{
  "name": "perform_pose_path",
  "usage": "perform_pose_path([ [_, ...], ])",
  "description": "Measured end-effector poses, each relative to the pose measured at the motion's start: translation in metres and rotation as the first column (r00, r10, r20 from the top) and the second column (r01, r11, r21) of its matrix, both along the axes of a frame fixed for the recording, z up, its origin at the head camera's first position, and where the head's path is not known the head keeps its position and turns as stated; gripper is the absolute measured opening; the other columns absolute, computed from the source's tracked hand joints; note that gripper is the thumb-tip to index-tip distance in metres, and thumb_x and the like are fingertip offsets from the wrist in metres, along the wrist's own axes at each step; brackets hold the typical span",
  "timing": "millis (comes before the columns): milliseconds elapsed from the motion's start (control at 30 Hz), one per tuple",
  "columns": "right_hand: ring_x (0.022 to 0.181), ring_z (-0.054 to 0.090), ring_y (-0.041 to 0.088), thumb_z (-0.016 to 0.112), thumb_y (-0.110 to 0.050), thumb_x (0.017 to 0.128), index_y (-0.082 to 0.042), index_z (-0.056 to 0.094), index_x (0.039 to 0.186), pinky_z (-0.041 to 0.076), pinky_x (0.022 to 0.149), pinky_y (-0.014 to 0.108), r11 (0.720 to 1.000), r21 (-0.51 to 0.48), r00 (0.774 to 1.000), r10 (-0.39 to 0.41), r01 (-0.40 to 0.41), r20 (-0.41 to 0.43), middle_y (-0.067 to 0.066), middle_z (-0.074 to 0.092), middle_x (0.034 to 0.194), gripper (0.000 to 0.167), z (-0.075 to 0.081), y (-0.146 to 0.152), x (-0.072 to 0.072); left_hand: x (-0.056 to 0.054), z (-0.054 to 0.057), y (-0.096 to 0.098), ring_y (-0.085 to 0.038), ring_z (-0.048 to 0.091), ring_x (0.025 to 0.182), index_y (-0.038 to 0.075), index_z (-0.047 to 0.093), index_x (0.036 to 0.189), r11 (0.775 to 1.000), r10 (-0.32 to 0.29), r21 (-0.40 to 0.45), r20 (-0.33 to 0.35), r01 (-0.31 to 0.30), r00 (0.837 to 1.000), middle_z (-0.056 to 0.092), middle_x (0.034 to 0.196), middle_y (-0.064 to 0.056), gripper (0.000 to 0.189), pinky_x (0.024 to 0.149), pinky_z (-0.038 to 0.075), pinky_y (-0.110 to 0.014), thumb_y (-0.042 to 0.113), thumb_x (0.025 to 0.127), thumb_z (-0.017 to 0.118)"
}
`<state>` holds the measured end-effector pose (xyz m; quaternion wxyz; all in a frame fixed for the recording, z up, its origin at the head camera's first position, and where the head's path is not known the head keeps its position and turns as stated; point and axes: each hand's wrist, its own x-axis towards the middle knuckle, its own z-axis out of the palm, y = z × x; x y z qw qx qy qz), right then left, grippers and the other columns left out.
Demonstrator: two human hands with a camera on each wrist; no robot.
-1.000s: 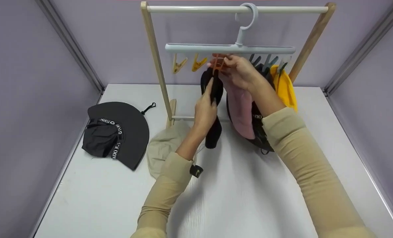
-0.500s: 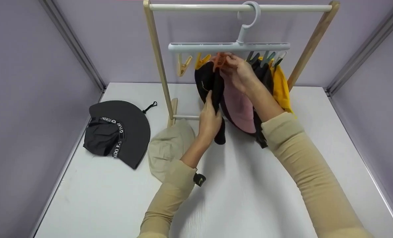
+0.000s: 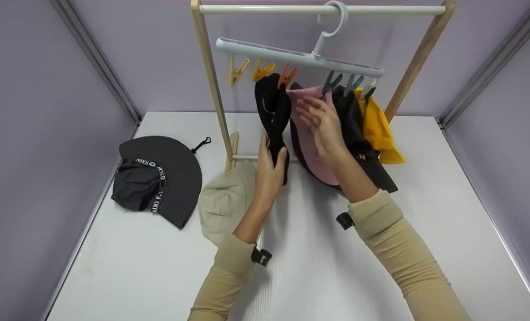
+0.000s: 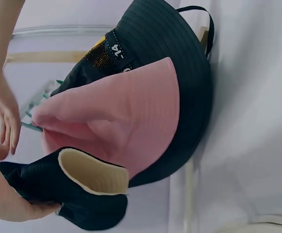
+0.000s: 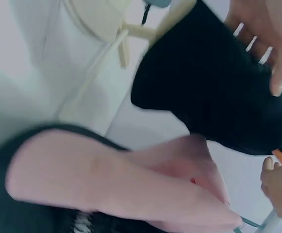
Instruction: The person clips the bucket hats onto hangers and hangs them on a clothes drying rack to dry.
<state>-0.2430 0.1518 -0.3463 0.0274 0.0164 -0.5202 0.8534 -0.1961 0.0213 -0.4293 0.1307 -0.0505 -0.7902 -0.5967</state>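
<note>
A black bucket hat (image 3: 271,100) with a cream inside (image 4: 99,174) hangs by its upper end from an orange clip (image 3: 287,76). My left hand (image 3: 270,171) grips its lower part, thumb on one side and fingers on the other. Right of it, a pink hat (image 3: 311,133) hangs beside a dark wide-brimmed hat (image 4: 194,92). My right hand (image 3: 325,125) is in front of the pink hat, its fingers loosely extended and apart from the orange clip. The pale hanger (image 3: 287,54) tilts, left end higher.
A yellow hat (image 3: 378,129) hangs at the right end. Two vacant clips, a cream clip (image 3: 238,71) and a yellow clip (image 3: 262,70), are at the left. A dark grey brimmed hat (image 3: 175,178) and a beige hat (image 3: 222,200) lie on the white table (image 3: 135,276). The rack's wooden post (image 3: 211,76) stands behind.
My right hand has let go of the orange clip and moved down and right. The hanger's left end has risen. The hats have swung a little; my left hand still holds the black bucket hat.
</note>
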Motion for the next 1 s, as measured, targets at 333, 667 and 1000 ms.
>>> perform_pose_path([
  [333, 0.097, 0.055, 0.031, 0.034, 0.005, 0.092, 0.005, 0.046, 0.106, 0.036, 0.095, 0.04, 0.972, -0.157, 0.912, -0.1, 0.175, 0.397, 0.013, 0.057, 0.093, 0.019, -0.092, -0.009, 0.037, 0.021, -0.043, -0.051, -0.035, 0.032, 0.126, -0.005, 0.028, 0.139, 0.942, 0.212, 0.22, 0.192, -0.252, 0.958, 0.034, 0.139, -0.023, 0.051, 0.101, 0.028, -0.04, 0.012, 0.095, 0.048],
  [667, 0.117, 0.043, 0.038, 0.042, -0.005, 0.09, 0.004, 0.047, 0.11, 0.032, 0.098, 0.045, 0.998, -0.045, 0.726, 0.06, -0.04, 0.685, 0.025, 0.049, 0.121, 0.023, -0.162, -0.04, 0.07, 0.046, -0.094, -0.116, -0.04, 0.026, 0.127, -0.01, 0.031, 0.135, 0.891, 0.442, -0.059, 0.34, -0.45, 0.83, 0.033, 0.135, -0.029, 0.056, 0.102, 0.02, -0.046, 0.011, 0.089, 0.055],
  [1000, 0.127, 0.027, 0.043, 0.04, -0.006, 0.091, 0.009, 0.034, 0.125, 0.018, 0.103, 0.05, 0.993, -0.029, 0.723, 0.104, -0.116, 0.683, 0.032, 0.032, 0.134, 0.038, -0.179, -0.057, 0.085, 0.071, -0.109, -0.145, -0.042, 0.014, 0.132, -0.011, 0.013, 0.14, 0.86, 0.311, 0.173, 0.568, -0.48, 0.762, 0.014, 0.142, -0.033, 0.062, 0.105, 0.016, -0.046, 0.013, 0.093, 0.044],
])
